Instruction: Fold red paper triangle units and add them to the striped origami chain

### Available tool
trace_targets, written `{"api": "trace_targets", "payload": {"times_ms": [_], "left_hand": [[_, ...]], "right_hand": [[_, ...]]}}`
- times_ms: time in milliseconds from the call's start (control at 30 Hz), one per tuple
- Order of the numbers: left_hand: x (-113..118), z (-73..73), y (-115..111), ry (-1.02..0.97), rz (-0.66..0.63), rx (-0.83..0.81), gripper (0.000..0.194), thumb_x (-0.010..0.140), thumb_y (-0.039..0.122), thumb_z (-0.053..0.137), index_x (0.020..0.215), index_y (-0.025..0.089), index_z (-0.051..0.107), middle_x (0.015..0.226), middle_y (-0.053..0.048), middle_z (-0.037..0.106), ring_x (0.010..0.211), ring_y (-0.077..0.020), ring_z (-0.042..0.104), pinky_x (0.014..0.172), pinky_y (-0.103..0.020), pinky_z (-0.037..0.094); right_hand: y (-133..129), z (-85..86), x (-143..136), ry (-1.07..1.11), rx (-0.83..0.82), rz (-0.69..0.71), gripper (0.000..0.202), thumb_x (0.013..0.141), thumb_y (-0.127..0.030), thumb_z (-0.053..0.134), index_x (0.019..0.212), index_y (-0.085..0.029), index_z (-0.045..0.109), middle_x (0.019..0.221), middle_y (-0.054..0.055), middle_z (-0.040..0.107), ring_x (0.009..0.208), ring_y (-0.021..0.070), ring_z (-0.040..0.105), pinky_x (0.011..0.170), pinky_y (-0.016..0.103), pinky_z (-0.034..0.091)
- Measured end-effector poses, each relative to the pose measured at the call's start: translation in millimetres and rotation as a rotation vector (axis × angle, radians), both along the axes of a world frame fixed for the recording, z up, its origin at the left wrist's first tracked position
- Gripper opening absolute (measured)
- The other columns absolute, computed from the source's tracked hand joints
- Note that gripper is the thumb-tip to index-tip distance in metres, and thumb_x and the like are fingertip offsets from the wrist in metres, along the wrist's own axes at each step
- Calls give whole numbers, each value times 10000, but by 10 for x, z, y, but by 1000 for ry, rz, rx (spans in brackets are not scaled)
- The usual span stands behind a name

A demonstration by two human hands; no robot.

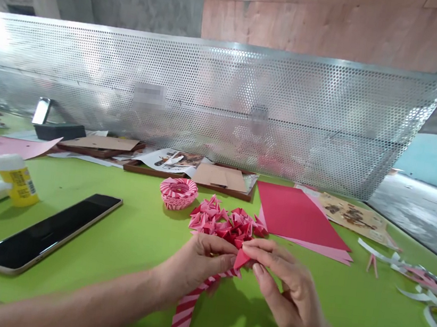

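My left hand [201,263] is closed around a curved chain of interlocked pink and red folded paper pieces [183,317], whose free end hangs toward the near edge of view. Pinched in the fingertips of my right hand [286,290] is a red folded paper triangle [243,258], held against the chain's upper end beside the left thumb. Just beyond both hands lies a pile of loose pink and red folded pieces [230,223]. A round pink and red woven-looking paper basket [178,194] stands behind and left of that pile. The fingers hide part of the chain.
Red and pink paper sheets [300,214] lie right of the pile. On the left are a tablet [48,232] and a yellow glue stick [18,183]. Paper scraps [420,278] lie far right. Trays with cardboard [220,177] line the perforated metal screen [210,103].
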State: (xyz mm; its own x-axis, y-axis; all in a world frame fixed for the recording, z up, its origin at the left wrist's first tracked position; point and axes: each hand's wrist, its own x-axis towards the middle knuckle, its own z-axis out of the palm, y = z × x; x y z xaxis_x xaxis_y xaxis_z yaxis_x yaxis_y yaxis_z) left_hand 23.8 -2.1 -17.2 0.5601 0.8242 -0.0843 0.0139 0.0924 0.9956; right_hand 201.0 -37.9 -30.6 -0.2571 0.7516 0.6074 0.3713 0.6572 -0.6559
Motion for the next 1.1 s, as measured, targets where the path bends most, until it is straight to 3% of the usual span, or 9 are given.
{"api": "trace_targets", "payload": {"times_ms": [200, 367, 600, 767, 1000, 1100], "left_hand": [[5, -3, -9, 7, -14, 18, 225, 712, 357, 656, 759, 144, 708, 530, 40, 505, 403, -48, 383, 381, -157, 340], [-8, -1, -9, 4, 1, -3, 222, 775, 359, 585, 779, 154, 670, 552, 50, 512, 415, -45, 410, 399, -153, 367], [4, -5, -2, 43, -52, 20, 226, 714, 342, 659, 729, 117, 656, 535, 42, 525, 379, -34, 389, 375, -155, 367], [5, 9, 8, 27, -38, 11, 220, 703, 336, 671, 751, 121, 678, 556, 34, 553, 375, -30, 395, 373, -151, 363], [26, 38, -5, 27, 2, 4, 216, 691, 330, 677, 761, 126, 681, 548, 34, 557, 379, -38, 383, 385, -168, 342], [-1, 22, 13, 11, 29, 45, 174, 737, 293, 638, 821, 148, 683, 639, 12, 596, 465, -57, 436, 439, -168, 353]], "right_hand": [[47, -33, -28, 162, -119, 14, 106, 829, -172, 582, 889, -231, 647, 917, 18, 626, 892, 170, 578, 772, 242, 494], [93, -73, -33, 224, -163, 32, 126, 827, -153, 580, 913, -231, 630, 923, 15, 618, 859, 165, 575, 729, 248, 509], [71, -54, -54, 198, -95, 32, 121, 827, -154, 582, 897, -244, 621, 924, 5, 605, 881, 159, 559, 748, 232, 485], [39, -51, -57, 206, -229, 20, 146, 842, -223, 571, 988, -224, 575, 875, 14, 609, 802, 162, 584, 670, 234, 501], [43, -6, -51, 307, -351, 3, 60, 826, -257, 584, 845, -200, 589, 718, -14, 588, 659, 128, 538, 580, 185, 457], [77, 20, -23, 401, -378, -19, 72, 830, -272, 579, 823, -200, 587, 707, -21, 569, 635, 111, 508, 556, 162, 442]]}}
